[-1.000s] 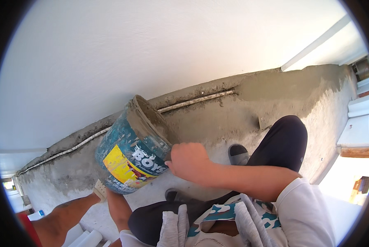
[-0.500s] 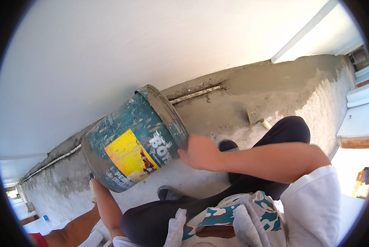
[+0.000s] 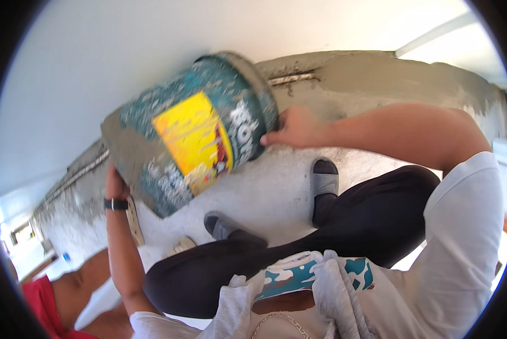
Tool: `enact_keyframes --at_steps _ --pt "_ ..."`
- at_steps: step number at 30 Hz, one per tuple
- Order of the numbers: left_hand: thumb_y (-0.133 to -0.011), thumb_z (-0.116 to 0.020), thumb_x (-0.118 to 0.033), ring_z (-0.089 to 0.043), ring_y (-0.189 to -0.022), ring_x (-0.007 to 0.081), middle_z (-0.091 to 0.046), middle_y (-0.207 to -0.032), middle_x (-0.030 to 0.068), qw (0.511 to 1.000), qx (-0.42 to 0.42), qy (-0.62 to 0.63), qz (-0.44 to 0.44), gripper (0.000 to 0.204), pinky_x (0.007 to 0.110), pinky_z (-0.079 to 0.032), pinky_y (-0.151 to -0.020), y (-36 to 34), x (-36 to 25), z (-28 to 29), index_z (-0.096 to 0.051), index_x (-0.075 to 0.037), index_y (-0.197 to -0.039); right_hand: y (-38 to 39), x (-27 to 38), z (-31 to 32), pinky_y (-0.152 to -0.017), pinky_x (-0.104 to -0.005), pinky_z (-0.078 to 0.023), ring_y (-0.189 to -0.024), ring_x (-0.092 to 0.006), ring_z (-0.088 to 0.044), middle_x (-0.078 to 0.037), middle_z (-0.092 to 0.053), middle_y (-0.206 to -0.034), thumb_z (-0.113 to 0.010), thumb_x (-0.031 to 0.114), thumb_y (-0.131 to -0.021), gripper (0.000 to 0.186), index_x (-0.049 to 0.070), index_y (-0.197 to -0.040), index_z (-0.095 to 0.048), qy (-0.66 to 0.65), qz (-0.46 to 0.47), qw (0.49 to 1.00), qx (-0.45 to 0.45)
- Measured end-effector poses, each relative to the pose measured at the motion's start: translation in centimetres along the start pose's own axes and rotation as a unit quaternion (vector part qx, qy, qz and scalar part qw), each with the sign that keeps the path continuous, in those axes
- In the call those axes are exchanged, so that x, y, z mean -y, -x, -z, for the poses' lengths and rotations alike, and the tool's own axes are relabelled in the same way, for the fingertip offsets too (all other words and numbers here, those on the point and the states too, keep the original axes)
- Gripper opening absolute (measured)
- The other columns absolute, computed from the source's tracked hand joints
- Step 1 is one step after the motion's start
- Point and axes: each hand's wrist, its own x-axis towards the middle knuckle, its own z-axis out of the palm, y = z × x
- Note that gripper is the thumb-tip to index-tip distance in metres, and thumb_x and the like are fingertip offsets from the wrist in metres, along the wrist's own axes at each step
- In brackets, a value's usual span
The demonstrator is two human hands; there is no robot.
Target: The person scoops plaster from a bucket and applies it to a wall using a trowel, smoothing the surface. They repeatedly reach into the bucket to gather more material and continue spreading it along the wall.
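A large teal plastic bucket (image 3: 140, 127) with a yellow label is tipped on its side, its cement-smeared rim toward the upper right and its base toward the left. My right hand (image 3: 298, 127) grips the bucket near the rim, fingers curled behind it. At the base end my left hand (image 3: 115, 185), with a dark band on the wrist, holds the bucket from beneath; its fingertips are mostly hidden. The inside of the bucket faces away and does not show. Wet grey mortar (image 3: 372, 70) lies along the foot of the white wall (image 3: 151, 45).
A pale pipe (image 3: 293, 78) runs along the wall base. My feet in grey slides (image 3: 325, 182) stand on the pale concrete floor (image 3: 270, 195). Close at left is another person in a red garment (image 3: 41, 302), with legs and light footwear (image 3: 133, 223) near my left arm.
Both my hands have raised the bucket up and slightly right in the view. My left hand now shows at the base, where it was hidden before. The other person's red garment shows more.
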Motion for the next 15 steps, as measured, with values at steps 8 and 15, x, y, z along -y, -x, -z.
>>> enact_keyframes --at_steps 8,15 --pt "-0.100 -0.060 -0.038 -0.052 -0.124 0.0176 -0.055 -0.143 0.0072 0.992 0.006 -0.115 -0.052 0.067 0.037 -0.042 -0.099 5.3 -6.4 -3.8 -0.037 -0.006 -0.154 -0.1 -1.0 -0.6 -0.067 -0.0337 -0.055 -0.071 -0.0210 -0.068 -0.013 -0.069 -0.073 -0.087 0.046 -0.071 0.056 -0.005 -0.084 -0.070 -0.091 0.001 0.996 0.001" --pt "-0.101 -0.058 -0.029 -0.045 -0.135 0.0211 -0.049 -0.149 0.0098 0.987 0.003 -0.156 -0.039 0.065 0.044 -0.036 -0.111 4.6 -11.3 -4.7 -0.034 -0.002 -0.155 0.9 -1.7 -4.3 -0.068 -0.0325 -0.052 -0.073 -0.0194 -0.065 -0.012 -0.069 -0.077 -0.088 0.047 -0.070 0.057 -0.005 -0.084 -0.070 -0.172 0.031 0.983 -0.059"
